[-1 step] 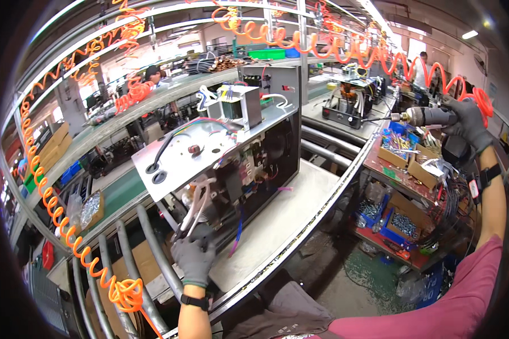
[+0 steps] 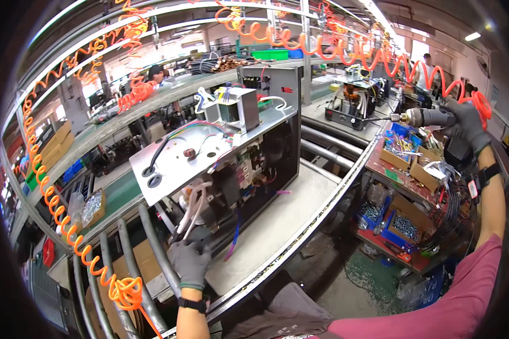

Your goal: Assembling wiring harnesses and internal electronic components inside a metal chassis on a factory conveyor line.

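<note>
Left hand: my grey knit glove [image 2: 190, 261] rests at the near lower edge of the machine, fingers curled on a pale hose; I cannot tell how tightly.
Right hand: my gloved hand [image 2: 467, 125] is wrapped firmly round the power screwdriver [image 2: 425, 117].
Machine: open grey sheet-metal box [image 2: 220, 152] on the pale conveyor [image 2: 288, 212], wires and boards exposed, just above my left hand.
Hose: orange springy coil [image 2: 56, 209] overhead.
Bins: cardboard boxes [image 2: 404, 155] of screws below the screwdriver.
</note>
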